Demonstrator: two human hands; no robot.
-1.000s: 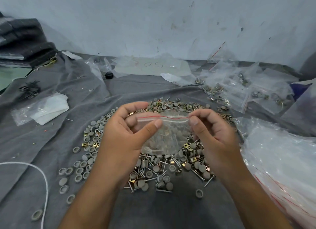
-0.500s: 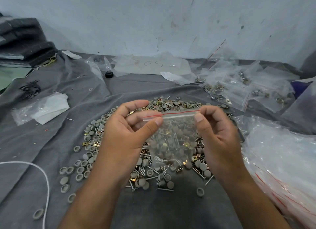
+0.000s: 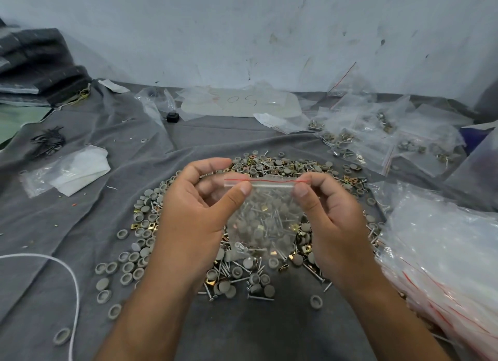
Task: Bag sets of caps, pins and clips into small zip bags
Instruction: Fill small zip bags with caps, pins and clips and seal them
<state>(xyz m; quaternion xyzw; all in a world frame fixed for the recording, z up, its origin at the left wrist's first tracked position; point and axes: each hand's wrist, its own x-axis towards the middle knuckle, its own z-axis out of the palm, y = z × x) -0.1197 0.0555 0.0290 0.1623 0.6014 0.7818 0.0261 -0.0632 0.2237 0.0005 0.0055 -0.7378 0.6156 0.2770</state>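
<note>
Zip bag [image 3: 265,217] hangs in mid-air over the centre of the parts pile, held at its red-lined seal by both hands. Far left on the grey cloth [image 3: 89,226]: white cord [image 3: 70,277], a folded clear packet with white sheet [image 3: 68,172], black bits beyond it, too small to identify. Loose grey caps [image 3: 126,269] lie scattered left of the pile. Left hand [image 3: 194,212]: grip closed on the bag's upper left corner, thumb in front, fingers curled behind. Bag contents: grey caps, metal pins, at least one brass clip; count not readable through the plastic. Beneath it, the mixed pile of caps, pins and clips [image 3: 242,274] lies on the cloth. Right hand [image 3: 326,220]: grip pinches the upper right corner of the seal between thumb and forefinger. Seal appears pressed flat between the two grips, though not certain. Right edge: stack of empty zip bags [image 3: 442,261]; filled bags [image 3: 377,142] lie behind, near the wall.
</note>
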